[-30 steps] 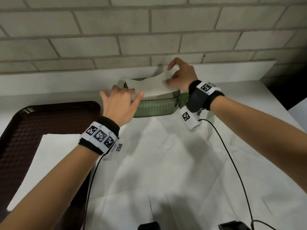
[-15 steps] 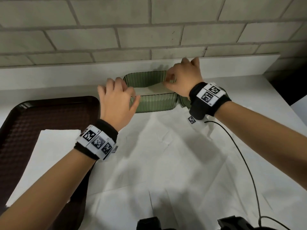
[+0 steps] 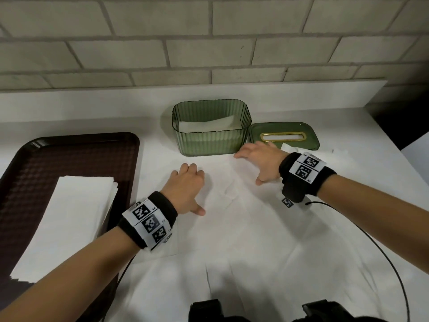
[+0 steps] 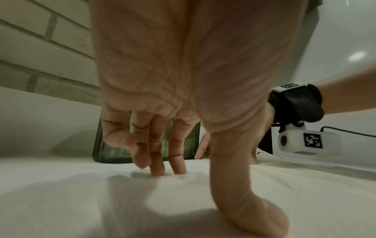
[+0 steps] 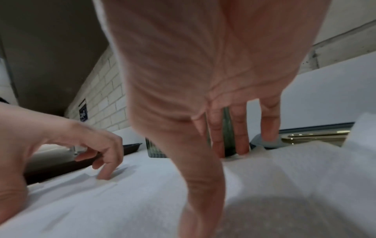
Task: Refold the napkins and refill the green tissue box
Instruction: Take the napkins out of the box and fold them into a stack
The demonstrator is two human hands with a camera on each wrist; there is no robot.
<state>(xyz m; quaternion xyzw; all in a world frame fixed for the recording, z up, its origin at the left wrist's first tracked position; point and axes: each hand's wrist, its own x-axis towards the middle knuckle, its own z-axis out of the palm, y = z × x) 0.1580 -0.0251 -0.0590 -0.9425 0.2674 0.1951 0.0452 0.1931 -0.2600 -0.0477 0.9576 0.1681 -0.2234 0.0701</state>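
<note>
Left hand (image 3: 185, 189) fingers (image 4: 179, 162) loosely bent, tips on the unfolded napkin (image 3: 232, 224), holding nothing; right hand (image 3: 260, 161) spread wide and flat at its 1 o'clock corner; green tissue box (image 3: 210, 141) open at 12 o'clock, napkins inside, lid (image 3: 282, 135) just beside at 1; folded stack on the tray (image 3: 34, 159) at 9; the refold looks next, which calls for pinching an edge off the bench.

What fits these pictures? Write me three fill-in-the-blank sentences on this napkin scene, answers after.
1. The green tissue box stands with its lid ____.
2. The lid lies on the box's ____ side.
3. The stack of folded napkins lies on the dark ____.

Both the left hand and the right hand hold nothing.

Missing words: off; right; tray
</note>
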